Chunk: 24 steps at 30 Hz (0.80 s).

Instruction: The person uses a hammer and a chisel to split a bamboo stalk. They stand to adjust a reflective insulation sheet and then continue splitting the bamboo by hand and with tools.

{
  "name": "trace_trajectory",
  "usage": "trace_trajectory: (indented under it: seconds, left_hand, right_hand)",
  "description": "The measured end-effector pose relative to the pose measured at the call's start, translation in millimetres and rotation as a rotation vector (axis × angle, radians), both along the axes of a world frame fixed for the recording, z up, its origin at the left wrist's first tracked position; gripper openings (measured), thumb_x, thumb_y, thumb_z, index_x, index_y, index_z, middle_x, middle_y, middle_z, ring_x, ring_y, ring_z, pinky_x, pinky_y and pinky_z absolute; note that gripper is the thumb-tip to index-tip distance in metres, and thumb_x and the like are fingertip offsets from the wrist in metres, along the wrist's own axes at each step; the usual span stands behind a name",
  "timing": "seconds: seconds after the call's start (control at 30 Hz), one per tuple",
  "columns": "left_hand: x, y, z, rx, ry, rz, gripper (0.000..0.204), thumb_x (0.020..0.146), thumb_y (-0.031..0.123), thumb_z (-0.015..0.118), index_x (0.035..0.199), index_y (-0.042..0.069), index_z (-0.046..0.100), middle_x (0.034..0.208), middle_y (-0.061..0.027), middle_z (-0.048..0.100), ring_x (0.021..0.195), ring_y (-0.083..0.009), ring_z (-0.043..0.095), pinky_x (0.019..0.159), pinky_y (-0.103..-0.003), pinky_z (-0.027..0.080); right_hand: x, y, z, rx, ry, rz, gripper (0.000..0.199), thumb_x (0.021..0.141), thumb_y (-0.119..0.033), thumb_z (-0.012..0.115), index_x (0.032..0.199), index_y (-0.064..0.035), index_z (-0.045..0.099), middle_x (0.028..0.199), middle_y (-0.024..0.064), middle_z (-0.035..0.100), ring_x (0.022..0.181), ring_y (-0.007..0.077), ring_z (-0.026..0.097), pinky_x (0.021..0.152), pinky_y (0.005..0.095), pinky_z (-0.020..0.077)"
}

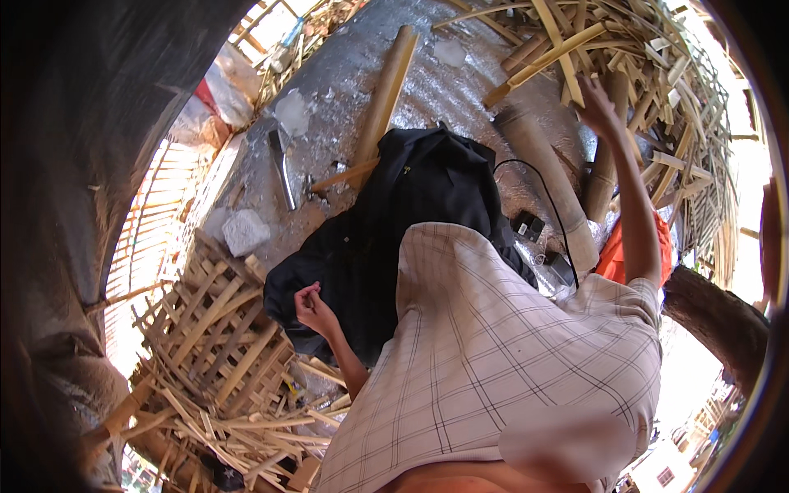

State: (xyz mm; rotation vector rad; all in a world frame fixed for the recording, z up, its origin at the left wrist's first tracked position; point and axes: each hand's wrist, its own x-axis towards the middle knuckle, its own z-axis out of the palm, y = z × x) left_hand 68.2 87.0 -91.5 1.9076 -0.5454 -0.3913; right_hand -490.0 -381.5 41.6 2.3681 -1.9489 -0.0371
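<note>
My right arm stretches out to the far right, where my right hand (598,111) reaches the edge of a pile of bamboo strips (657,74). Its fingers point away from me, beside a pale flat bamboo strip (560,49); no firm grip on it shows. Over my left knee is my left hand (314,312), fingers curled in and nothing visible in them. Black cloth (436,181) covers my legs. Beyond it, a split bamboo piece (386,94) lies lengthwise on the silvery sheet (337,66). Left of that rests a knife-like tool (282,168), part dark, part shiny metal.
A thick bamboo pole (546,181) lies right of my legs, near small black boxes (528,224) and a black cable (546,193). Orange cloth (612,255) is under my right arm. Woven bamboo lattice (214,320) and loose strips (238,431) lie left. A whitish block (245,232) sits nearby.
</note>
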Motion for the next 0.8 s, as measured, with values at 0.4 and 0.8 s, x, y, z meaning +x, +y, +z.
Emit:
trace_trajectory:
  seconds: [0.4, 0.8]
  left_hand:
    - [-47, 73, 51, 0.074, -0.007, -0.195, 0.011, 0.093, -0.01, 0.057, 0.096, -0.003, 0.065, 0.098, -0.0107, 0.074, 0.094, -0.0134, 0.069, 0.088, -0.027, 0.053]
    - [-68, 90, 33, 0.02, -0.206, -0.126, 0.012, 0.088, -0.014, 0.053, 0.091, -0.005, 0.061, 0.104, -0.0171, 0.072, 0.102, -0.0238, 0.07, 0.093, -0.033, 0.053]
  right_hand:
    - [45, 82, -95, 0.538, -0.569, 0.349, 0.028, 0.095, -0.013, 0.066, 0.121, -0.0029, 0.065, 0.113, 0.0166, 0.072, 0.108, 0.03, 0.069, 0.092, 0.0408, 0.0555]
    - [-28, 250, -162, 0.41, -0.306, 0.559, 0.068, 0.073, -0.016, 0.087, 0.131, -0.0033, 0.054, 0.124, 0.0196, 0.061, 0.115, 0.0359, 0.062, 0.097, 0.0441, 0.0533]
